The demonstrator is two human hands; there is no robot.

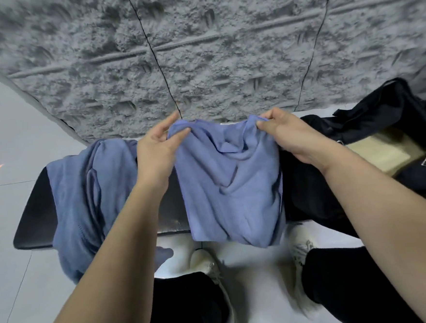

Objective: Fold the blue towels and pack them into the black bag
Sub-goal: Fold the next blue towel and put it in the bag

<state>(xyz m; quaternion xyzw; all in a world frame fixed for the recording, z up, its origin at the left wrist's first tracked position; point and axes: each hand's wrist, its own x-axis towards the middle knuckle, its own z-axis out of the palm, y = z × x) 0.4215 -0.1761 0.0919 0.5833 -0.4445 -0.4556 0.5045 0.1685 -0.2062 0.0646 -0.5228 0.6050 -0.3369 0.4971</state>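
One head-worn wide-angle view looks steeply down and forward, close over the desk (32, 224), toward the wall (199, 48).

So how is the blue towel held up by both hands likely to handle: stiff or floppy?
Likely floppy: the held towel sags in creases between the left hand and right hand. Probably light, since fingertip pinches at its top corners carry it. It should drape rather than slide, like the other towel hanging over the black bench.
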